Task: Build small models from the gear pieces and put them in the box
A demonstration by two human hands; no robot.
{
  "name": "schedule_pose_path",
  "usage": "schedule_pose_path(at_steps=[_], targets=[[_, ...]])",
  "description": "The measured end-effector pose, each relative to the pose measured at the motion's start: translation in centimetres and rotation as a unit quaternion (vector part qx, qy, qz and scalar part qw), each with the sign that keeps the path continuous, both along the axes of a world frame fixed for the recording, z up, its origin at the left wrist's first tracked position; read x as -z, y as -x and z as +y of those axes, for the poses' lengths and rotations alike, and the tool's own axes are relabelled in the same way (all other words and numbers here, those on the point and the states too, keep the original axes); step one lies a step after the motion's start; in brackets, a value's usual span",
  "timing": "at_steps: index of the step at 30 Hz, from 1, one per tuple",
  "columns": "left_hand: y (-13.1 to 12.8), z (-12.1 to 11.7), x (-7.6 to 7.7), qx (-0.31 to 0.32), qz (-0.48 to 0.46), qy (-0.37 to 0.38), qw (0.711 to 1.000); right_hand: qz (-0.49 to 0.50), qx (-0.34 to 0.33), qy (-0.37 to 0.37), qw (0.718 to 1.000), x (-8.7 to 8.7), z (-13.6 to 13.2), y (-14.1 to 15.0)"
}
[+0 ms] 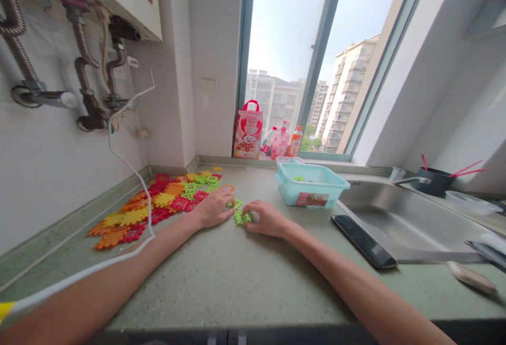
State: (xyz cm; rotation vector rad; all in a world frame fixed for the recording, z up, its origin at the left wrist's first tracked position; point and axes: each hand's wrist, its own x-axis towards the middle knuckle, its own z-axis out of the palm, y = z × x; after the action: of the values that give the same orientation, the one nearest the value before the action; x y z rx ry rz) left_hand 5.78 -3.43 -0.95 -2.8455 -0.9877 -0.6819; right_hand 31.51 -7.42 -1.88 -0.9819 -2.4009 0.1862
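Note:
A spread of flat interlocking plastic pieces (158,203) in red, orange, yellow and green lies on the counter at the left. My left hand (214,209) rests at the pile's right edge, fingers curled on green pieces (238,212). My right hand (266,218) is closed on the same small cluster of green pieces from the right. A light blue plastic tub (310,183) with a few green pieces inside stands just beyond my right hand.
A steel sink (399,218) lies to the right with a black phone (363,239) on its edge. A white cable (130,166) hangs from the wall pipes across the counter. A red bag (248,131) and bottles (282,142) stand on the window sill.

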Motion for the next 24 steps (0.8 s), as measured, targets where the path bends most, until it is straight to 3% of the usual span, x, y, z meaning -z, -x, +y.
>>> schedule_pose_path(at_steps=[5,9,12,15,17,20,24], targets=[[0.1,0.1,0.1,0.017,0.000,0.018,1.000,-0.019,-0.020,-0.055,0.998,-0.6,-0.1,-1.3],[0.1,0.0,0.1,0.022,-0.011,0.010,1.000,-0.046,0.010,-0.163,0.985,-3.1,-0.3,-3.2],[0.1,0.0,0.2,0.024,-0.012,0.004,1.000,-0.021,0.137,-0.252,0.958,-6.1,-0.5,-6.1],[0.1,0.0,0.3,0.020,-0.004,-0.003,1.000,0.015,0.320,-0.296,0.900,-8.4,-0.4,-9.9],[0.2,0.0,0.3,0.020,0.004,-0.023,1.000,0.001,0.400,-0.283,0.872,-8.9,-0.2,-12.3],[0.1,-0.4,-0.4,0.029,0.023,-0.088,0.995,-0.033,0.458,-0.213,0.863,-8.4,0.3,-14.4],[-0.2,-2.1,-3.8,0.101,0.056,-0.169,0.979,-0.048,0.481,-0.097,0.870,-7.6,0.8,-15.0]])
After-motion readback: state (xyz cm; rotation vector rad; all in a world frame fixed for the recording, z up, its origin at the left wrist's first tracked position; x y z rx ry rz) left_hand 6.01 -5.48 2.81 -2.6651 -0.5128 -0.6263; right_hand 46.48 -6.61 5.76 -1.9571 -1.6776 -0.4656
